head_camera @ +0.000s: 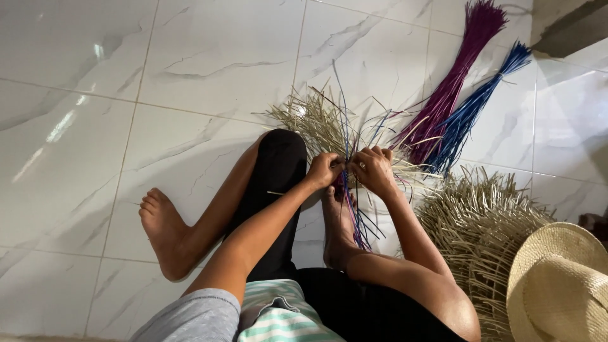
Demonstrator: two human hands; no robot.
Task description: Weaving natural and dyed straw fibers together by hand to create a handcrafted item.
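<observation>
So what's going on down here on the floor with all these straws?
A person sits on the white tiled floor with both hands together on a cluster of thin strands, natural, blue and purple. The left hand and right hand pinch them at one spot, just above one foot. A purple bundle and a blue bundle lie beyond. To the right are a woven straw piece with loose ends and a straw hat.

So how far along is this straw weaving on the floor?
Looks done: a finished straw hat and a woven piece with loose ends lie at the right. In hand: left hand and right hand grip a just-started weave of natural and blue strands. Left: purple bundle and blue bundle lie untouched.
</observation>
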